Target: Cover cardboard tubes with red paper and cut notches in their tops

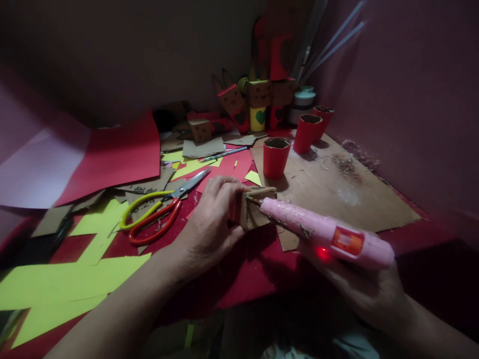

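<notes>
My left hand (pixel 213 224) is closed round a small cardboard box (pixel 259 214), its open side turned to the right. In my right hand (pixel 370 289) is a pink hot glue gun (pixel 310 222) with a red light glowing on it. The gun's nozzle touches or nearly touches the box's upper left rim; which of the two I cannot tell. Just behind the box stands a red paper-covered cup (pixel 276 162). Left of my left hand lie scissors (pixel 164 204) with one yellow and one red handle, blades slightly apart.
Two more red cups, a nearer one (pixel 306 137) and a farther one (pixel 325 117), stand on a cardboard sheet (pixel 359 209). Animal-faced figures (pixel 258 94) stand at the back. Yellow paper strips (pixel 67 279), a red sheet (pixel 116 149) and a pencil (pixel 224 154) lie leftward. A wall (pixel 419 109) bounds the right.
</notes>
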The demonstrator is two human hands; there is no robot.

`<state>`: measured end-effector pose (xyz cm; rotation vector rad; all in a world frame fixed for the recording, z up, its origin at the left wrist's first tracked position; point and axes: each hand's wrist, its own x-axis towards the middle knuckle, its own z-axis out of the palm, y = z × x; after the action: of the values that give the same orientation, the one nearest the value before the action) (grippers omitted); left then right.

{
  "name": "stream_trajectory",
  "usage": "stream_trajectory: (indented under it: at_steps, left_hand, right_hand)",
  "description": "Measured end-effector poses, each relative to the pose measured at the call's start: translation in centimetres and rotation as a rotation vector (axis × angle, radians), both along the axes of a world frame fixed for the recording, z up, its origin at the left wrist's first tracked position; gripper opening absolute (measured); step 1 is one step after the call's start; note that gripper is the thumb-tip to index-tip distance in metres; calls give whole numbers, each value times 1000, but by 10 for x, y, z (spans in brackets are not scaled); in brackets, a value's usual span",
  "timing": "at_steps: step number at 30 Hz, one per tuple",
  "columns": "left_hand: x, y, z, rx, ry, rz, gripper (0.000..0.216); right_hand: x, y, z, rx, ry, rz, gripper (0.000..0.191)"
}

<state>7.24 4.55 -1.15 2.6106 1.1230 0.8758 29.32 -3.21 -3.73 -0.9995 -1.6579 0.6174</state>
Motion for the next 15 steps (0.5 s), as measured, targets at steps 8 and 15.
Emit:
stream_trajectory:
  at_steps: [8,15]
  left_hand:
    - [0,-1,0,8,4,16,45]
    - [0,-1,2,-10,9,13,43]
  right_hand:
    - [0,1,-2,33,-10,-37,22]
    - [0,1,-4,16,52,-45,15]
